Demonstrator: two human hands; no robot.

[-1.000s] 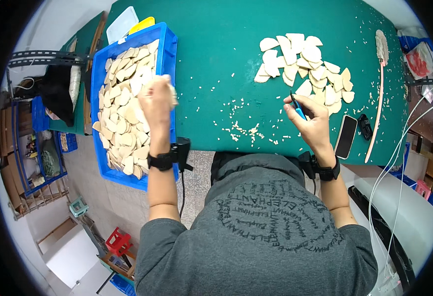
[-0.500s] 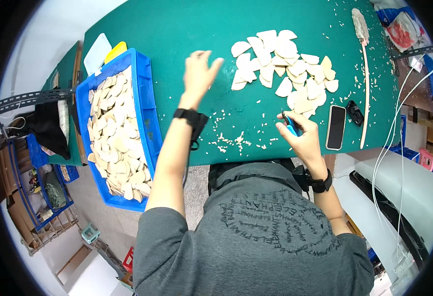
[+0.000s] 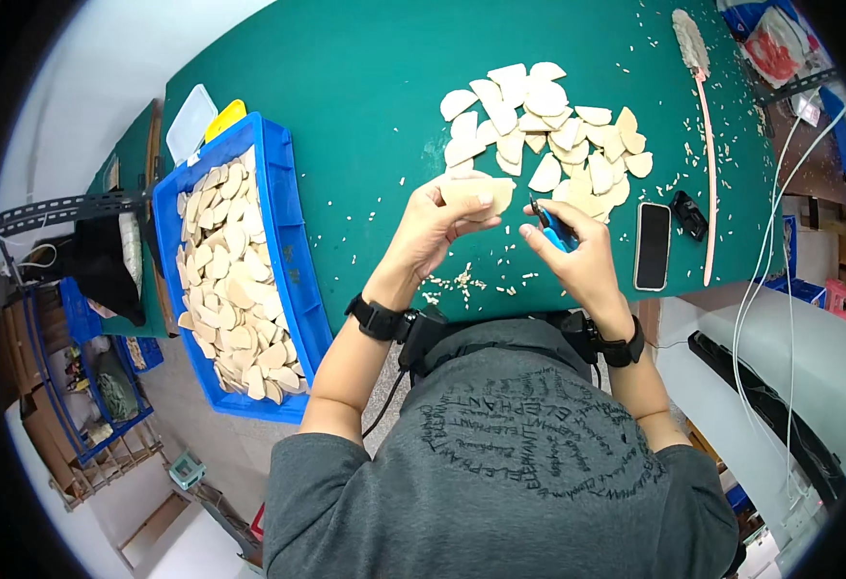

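Observation:
My left hand (image 3: 425, 232) pinches a cream half-round piece (image 3: 496, 197) between thumb and fingers, over the near part of the green table. Just right of it, my right hand (image 3: 587, 256) holds small nippers (image 3: 558, 234) with blue handles, their dark tips pointing toward the piece without visibly touching it. How far the nippers' jaws are apart is too small to make out. Beyond both hands lies a loose pile of similar cream pieces (image 3: 546, 98), flat and overlapping. Small pale scraps (image 3: 465, 280) are scattered on the table in front of me.
At left, a blue bin (image 3: 298, 227) holds many cream pieces. A white lid (image 3: 191, 124) and a yellow tray (image 3: 225, 119) stand behind it. On the right lie a phone (image 3: 652, 248), a small black object (image 3: 690, 215) and a long-handled duster (image 3: 707, 164). White cables hang beyond the table's edge.
My left hand has come right and nearer, from the table beside the bin to the nippers, and now holds a half-round piece. The right hand keeps the nippers, nearly in place.

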